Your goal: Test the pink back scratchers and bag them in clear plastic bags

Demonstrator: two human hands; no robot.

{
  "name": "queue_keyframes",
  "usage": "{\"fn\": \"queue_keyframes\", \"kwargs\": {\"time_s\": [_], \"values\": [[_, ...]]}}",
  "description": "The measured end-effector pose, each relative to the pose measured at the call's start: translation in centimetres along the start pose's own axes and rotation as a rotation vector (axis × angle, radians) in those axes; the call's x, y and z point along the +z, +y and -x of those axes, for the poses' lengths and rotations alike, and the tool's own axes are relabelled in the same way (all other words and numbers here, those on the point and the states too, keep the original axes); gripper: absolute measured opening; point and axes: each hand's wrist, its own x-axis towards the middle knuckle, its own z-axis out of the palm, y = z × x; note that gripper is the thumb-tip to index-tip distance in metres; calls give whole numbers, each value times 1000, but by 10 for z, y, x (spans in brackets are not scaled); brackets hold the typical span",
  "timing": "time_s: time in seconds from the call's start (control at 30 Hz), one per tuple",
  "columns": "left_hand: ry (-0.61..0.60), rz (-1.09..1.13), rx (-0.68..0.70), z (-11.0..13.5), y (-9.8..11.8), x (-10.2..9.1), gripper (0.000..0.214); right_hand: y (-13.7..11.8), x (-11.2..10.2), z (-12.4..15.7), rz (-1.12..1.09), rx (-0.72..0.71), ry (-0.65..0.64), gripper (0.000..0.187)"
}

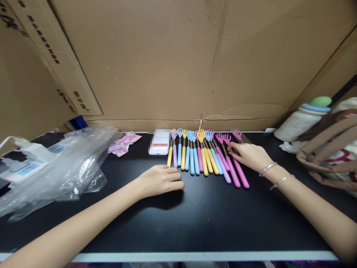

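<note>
Several back scratchers with small claw heads lie side by side in a row on the black table, with yellow (206, 156), blue (192, 160), purple (224, 171) and pink (241, 175) handles. At the right end of the row, my right hand (249, 156) has thumb and fingers closed at the shaft of a pink back scratcher; its exact grip is partly hidden. By the left end, my left hand (161, 181) is palm down with loosely bent fingers, just below a yellow-handled one (169, 157). Nothing shows in it.
Clear plastic bags (80, 163) and a white power strip (26, 169) lie at the left. Pink cards (124, 143) and a phone (158, 143) sit left of the row. A white bottle (301, 121) and a brown-handled bag (329, 152) stand right. Cardboard (156, 67) walls the back.
</note>
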Motion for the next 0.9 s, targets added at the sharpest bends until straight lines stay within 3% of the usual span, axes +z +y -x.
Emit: {"fn": "queue_keyframes", "kwargs": {"time_s": [0.5, 0.9], "values": [[-13, 1, -9, 0, 0, -1, 18, -5, -5, 10, -99, -22, -97, 23], [4, 0, -16, -1, 2, -3, 21, 0, 21, 4, -83, -68, 73, 27]]}}
